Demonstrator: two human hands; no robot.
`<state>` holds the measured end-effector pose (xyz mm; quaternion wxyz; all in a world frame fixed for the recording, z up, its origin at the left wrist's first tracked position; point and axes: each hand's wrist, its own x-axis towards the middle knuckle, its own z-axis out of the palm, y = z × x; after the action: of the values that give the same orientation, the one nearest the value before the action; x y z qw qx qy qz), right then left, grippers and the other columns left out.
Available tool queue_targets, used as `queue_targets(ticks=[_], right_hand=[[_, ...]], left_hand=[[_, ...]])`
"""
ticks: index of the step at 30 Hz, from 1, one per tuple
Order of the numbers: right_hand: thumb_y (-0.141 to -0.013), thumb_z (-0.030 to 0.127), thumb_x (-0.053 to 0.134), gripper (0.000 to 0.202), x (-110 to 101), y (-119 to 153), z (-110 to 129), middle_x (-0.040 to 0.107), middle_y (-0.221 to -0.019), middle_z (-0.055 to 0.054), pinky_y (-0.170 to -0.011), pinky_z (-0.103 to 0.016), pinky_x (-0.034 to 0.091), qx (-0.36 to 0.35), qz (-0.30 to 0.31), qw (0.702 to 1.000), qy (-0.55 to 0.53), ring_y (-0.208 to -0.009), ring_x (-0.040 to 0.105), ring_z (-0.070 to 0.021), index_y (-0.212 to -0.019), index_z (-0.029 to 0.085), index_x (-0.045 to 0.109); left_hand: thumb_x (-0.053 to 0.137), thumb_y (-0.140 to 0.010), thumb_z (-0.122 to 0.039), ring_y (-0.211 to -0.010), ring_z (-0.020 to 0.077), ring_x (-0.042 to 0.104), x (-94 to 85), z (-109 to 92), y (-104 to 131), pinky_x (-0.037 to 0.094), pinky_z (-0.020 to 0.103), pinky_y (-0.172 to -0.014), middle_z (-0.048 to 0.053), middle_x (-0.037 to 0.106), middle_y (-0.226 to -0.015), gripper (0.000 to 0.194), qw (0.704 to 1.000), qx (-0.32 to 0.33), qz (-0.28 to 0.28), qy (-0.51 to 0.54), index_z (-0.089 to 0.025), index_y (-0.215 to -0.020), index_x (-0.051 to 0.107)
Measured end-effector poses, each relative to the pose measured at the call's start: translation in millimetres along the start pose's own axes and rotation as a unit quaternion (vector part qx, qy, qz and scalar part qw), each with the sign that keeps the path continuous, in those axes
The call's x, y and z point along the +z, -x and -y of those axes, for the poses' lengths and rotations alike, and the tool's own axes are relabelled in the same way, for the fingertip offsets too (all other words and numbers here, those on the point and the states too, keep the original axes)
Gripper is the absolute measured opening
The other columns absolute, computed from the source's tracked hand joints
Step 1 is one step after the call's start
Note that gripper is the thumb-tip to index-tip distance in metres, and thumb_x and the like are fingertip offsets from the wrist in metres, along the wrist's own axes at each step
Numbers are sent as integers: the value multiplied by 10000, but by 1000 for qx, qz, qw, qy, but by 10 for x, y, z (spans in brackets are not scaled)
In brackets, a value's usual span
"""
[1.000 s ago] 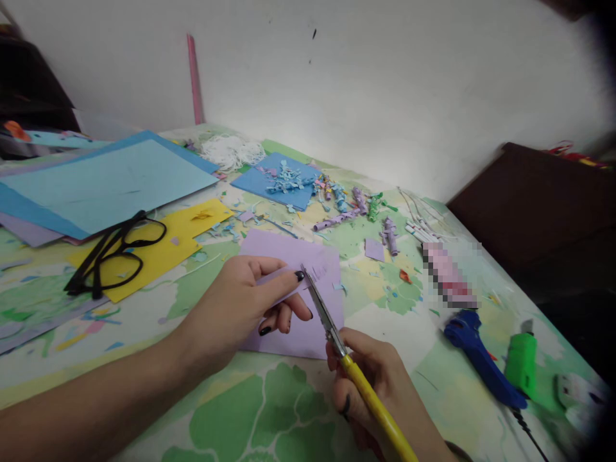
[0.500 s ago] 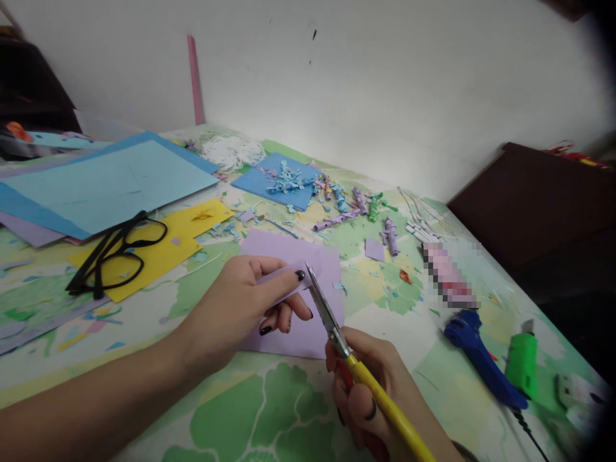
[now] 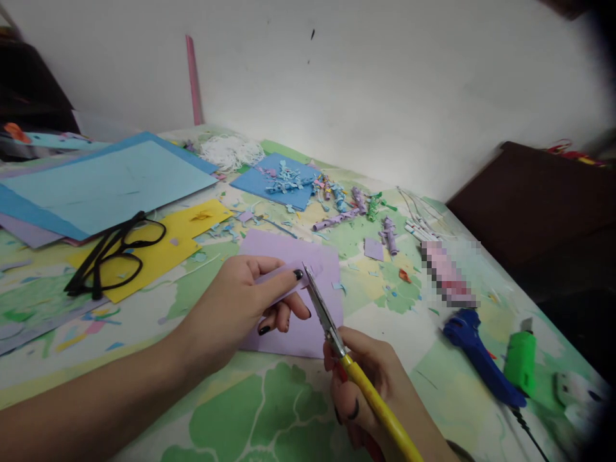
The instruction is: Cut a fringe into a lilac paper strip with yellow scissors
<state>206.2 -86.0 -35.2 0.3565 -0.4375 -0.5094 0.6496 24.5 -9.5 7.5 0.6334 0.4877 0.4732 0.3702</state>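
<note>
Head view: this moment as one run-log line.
left hand: pinches purple paper piece | right hand: holds scissors, blades at piece's end | below: purple sheet on patterned tablecloth

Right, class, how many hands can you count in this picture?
2. The left hand is near the middle, pinching a purple strip; the right hand is lower and further right, holding scissors. No others show.

Left hand (image 3: 248, 289) pinching, fingers (image 3: 283, 314) curled; right hand (image 3: 382, 372) — gripping

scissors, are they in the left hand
No, the right hand holds the scissors, while the left hand pinches a piece of purple paper.
</note>
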Motion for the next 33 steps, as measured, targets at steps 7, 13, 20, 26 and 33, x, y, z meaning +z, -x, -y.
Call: queue_targets(ticks=[7, 13, 20, 26, 33], right_hand=[[-671, 672, 710, 535, -10, -25, -6, 353, -487, 105, -301, -146, 250, 5, -34, 998, 51, -340, 319, -32, -727, 197, 471], [-574, 582, 827, 533, -7, -55, 5, 317, -482, 103, -323, -152, 237, 13, -55, 997, 60, -387, 300, -48, -663, 204, 463], [-582, 561, 831, 517, -18, -44, -9, 322, -488, 98, -312, -154, 199, 10, -63, 995, 71, -387, 285, -48, -657, 201, 467], [-664, 599, 769, 505, -14, -22, -34, 336, -484, 109, -292, -147, 204, -1, -49, 996, 68, -323, 295, -26, -707, 198, 466], [-685, 747, 644, 601, -33, 6, -11, 424, -435, 109, -289, -117, 253, -21, 4, 1000, 6, -283, 337, -16, -809, 185, 472]], left_hand=[[590, -811, -209, -348, 34, 445, -21, 5, 19, 278, 127, -346, 1, 614, -430, 315, 1000, -3, 3, 4, -133, -514, 663], [594, -811, -221, -361, 36, 454, -33, 25, -3, 284, 128, -353, 7, 632, -457, 309, 1000, -1, 10, 6, -137, -523, 665], [588, -817, -218, -355, 38, 442, -25, 14, 3, 280, 128, -351, -4, 592, -415, 322, 1000, 0, 7, -1, -134, -515, 663], [584, -813, -199, -363, 37, 463, -18, 9, -6, 288, 129, -351, 14, 650, -483, 307, 1000, -2, 12, 20, -131, -523, 657], [575, -821, -210, -327, 32, 410, -8, -6, 8, 255, 125, -338, -13, 549, -362, 332, 1000, -4, 11, 12, -127, -509, 655]])
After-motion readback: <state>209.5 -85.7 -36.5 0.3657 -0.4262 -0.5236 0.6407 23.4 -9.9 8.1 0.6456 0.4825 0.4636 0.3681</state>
